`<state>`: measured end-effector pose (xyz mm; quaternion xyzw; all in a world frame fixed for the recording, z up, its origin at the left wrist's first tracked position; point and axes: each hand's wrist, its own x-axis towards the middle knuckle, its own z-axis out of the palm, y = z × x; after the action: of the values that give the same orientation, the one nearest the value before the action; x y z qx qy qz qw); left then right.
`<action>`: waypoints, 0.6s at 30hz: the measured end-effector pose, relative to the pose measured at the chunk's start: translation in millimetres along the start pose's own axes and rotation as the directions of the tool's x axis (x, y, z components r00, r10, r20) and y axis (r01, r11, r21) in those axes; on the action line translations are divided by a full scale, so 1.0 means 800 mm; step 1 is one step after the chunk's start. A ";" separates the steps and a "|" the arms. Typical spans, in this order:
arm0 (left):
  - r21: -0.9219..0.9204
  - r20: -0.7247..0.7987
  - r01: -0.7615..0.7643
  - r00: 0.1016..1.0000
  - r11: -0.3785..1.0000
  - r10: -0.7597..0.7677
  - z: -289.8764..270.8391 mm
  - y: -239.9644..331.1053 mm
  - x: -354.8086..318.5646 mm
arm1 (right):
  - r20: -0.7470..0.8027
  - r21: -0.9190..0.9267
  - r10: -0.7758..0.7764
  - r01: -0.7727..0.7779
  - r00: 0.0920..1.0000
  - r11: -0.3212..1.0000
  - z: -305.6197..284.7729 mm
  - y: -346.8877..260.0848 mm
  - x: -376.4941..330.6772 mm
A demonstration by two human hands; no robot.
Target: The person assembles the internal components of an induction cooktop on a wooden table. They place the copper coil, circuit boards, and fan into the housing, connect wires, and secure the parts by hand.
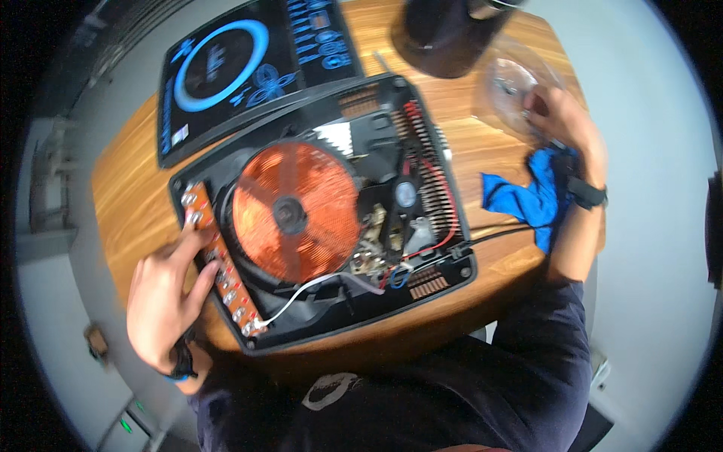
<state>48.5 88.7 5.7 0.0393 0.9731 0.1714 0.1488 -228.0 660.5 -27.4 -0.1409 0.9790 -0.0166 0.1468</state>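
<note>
An opened induction cooker base [324,313] lies tilted on the table, its round copper coil [324,203] exposed. Along its left side runs a narrow orange circuit board [232,290] with small components. My left hand [162,301] rests on this board, fingertips and thumb apart and touching it. At the far right, my right hand [568,124] reaches to a clear plastic dish [489,94] holding small metal pieces. Its fingers are drawn together at the dish's edge; motion blur hides what they hold, if anything. A white wire [297,294] joins the board's near end.
The cooker's black glass top [263,60] with blue markings lies behind the base. A dark cylindrical container [444,38] stands at the back right. A blue cloth [538,188] lies below my right hand, near the black cable [497,235]. The wooden table [124,200] has rounded corners.
</note>
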 end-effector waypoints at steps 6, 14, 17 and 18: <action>0.021 0.103 0.031 0.994 0.999 -0.033 -0.013 0.006 -0.005 | -0.146 -0.001 -0.227 0.230 0.963 0.973 0.007 0.024 -0.004; 0.060 -0.059 -0.109 0.992 0.992 0.112 0.006 -0.006 -0.012 | -0.027 0.168 -0.061 0.065 0.998 0.984 -0.007 -0.004 -0.009; 0.049 -0.047 -0.103 0.993 0.993 0.105 0.006 -0.008 -0.013 | 0.009 0.143 -0.169 0.166 0.986 0.976 0.002 0.003 -0.015; 0.050 -0.051 -0.100 0.993 0.994 0.102 0.005 -0.006 -0.014 | 0.030 0.154 -0.176 0.169 0.984 0.973 -0.002 -0.004 -0.016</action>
<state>60.5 84.2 4.0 0.0875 0.9773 0.1565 0.1127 -215.9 661.0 -22.0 -0.2142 0.9555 -0.1004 0.1764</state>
